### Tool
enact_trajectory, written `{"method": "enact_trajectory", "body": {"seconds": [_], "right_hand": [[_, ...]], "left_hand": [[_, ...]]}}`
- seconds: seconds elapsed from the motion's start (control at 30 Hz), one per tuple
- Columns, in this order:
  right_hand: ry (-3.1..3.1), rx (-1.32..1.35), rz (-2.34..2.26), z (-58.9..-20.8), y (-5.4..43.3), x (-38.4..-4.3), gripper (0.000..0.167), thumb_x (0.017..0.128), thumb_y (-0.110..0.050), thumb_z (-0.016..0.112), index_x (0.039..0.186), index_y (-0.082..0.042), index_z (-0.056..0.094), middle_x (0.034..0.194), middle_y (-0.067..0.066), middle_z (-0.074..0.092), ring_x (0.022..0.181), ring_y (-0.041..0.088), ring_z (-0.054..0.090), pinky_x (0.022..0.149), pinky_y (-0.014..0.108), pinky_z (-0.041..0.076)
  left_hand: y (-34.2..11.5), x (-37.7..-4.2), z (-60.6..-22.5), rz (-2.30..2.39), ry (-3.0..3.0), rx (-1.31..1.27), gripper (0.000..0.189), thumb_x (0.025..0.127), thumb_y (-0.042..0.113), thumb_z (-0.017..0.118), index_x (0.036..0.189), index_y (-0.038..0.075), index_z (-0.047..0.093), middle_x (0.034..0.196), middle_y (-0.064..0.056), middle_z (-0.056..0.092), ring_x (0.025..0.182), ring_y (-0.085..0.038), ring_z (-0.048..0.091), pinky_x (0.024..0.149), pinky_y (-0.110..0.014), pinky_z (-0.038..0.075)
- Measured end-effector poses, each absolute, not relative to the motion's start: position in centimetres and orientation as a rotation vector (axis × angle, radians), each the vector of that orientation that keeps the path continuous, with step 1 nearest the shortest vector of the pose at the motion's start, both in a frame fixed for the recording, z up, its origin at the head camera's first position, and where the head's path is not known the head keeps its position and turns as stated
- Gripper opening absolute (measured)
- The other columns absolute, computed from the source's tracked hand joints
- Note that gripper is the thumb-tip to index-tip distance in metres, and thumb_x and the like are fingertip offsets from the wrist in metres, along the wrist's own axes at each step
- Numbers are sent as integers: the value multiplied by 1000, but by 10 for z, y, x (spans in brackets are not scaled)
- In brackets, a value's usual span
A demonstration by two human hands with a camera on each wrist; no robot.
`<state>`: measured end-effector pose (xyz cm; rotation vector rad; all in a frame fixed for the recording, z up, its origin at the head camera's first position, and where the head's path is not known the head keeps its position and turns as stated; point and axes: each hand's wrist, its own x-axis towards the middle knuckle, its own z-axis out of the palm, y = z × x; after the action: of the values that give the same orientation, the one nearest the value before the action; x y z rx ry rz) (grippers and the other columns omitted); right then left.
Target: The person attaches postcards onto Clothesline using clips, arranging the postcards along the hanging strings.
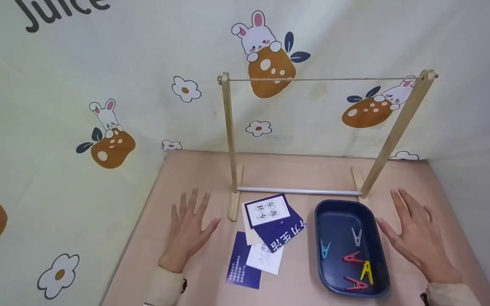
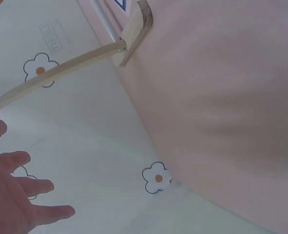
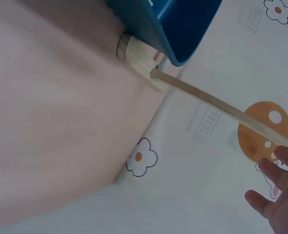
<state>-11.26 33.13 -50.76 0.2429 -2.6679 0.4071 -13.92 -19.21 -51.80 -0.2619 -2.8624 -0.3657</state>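
Observation:
My left hand (image 1: pixel 189 231) is at the left of the table, fingers spread and holding nothing, beside a loose pile of cards. On top of the pile lie a white card with a blue border (image 1: pixel 267 211) and a blue card with white characters (image 1: pixel 285 236). Beneath them show a white card (image 1: pixel 266 260) and another blue card (image 1: pixel 241 270). To the right, my right hand (image 1: pixel 419 233) is spread and empty, its thumb close to the rim of a dark blue tray (image 1: pixel 319 272). Several clothespins lie in the tray, among them a yellow one (image 1: pixel 367 272) and a blue one (image 1: pixel 325 249).
Behind the cards and tray stands a wooden frame (image 1: pixel 230 140) with a string (image 1: pixel 334 79) stretched between its two posts. A pale rod (image 1: pixel 300 191) joins the posts low down. Patterned cloth (image 1: pixel 177 42) hangs around the pink tabletop (image 1: pixel 194 165).

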Motion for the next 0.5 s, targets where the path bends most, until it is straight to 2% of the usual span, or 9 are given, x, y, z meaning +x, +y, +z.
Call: {"method": "enact_trajectory", "body": {"seconds": [0.27,0.5], "right_hand": [[-2681,284,394,-502,314,-116,82,89,-48,68,151,-2,39,150,26,43,134,42,41,105,64,30],[-2715,416,494,-508,291,-114,76,91,-37,70,151,-4,40,155,24,39,136,45,41,105,62,32]], "left_hand": [[-141,-146,-511,-510,-2877,-385,76,94,58,55,157,20,33,166,-15,24,150,-49,24,117,-68,26],[-99,-141,-513,-661,-2865,-588,84,95,61,55,160,20,22,167,-19,14,152,-45,22,113,-66,36]]}}
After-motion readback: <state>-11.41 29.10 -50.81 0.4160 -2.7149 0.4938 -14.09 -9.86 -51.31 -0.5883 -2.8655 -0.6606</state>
